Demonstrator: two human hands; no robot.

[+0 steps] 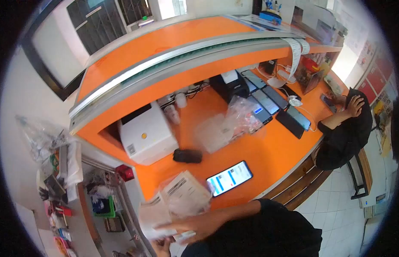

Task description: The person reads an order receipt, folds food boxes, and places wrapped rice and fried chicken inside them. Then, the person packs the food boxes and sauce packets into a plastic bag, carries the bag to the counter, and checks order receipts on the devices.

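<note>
Near the front edge of the orange desk, my right hand [195, 227] is bent around a blurred white roll or packet [154, 218]; its fingers are smeared by motion. Below it, partly cut off by the frame's bottom, my left hand [162, 246] pinches the lower end of the white item. Printed paper labels in clear plastic [184, 192] lie just above my hands. A phone with a lit screen [230, 177] rests on the desk to their right. The black pouch [187, 156] sits farther back, beside a white label printer [147, 133].
Several phones [264, 102] and a clear plastic bag [242, 115] lie farther along the desk. A person in dark clothes [347, 128] sits at the right, head on one hand. An orange shelf [174, 60] overhangs the desk. Cluttered shelves [86, 188] stand left.
</note>
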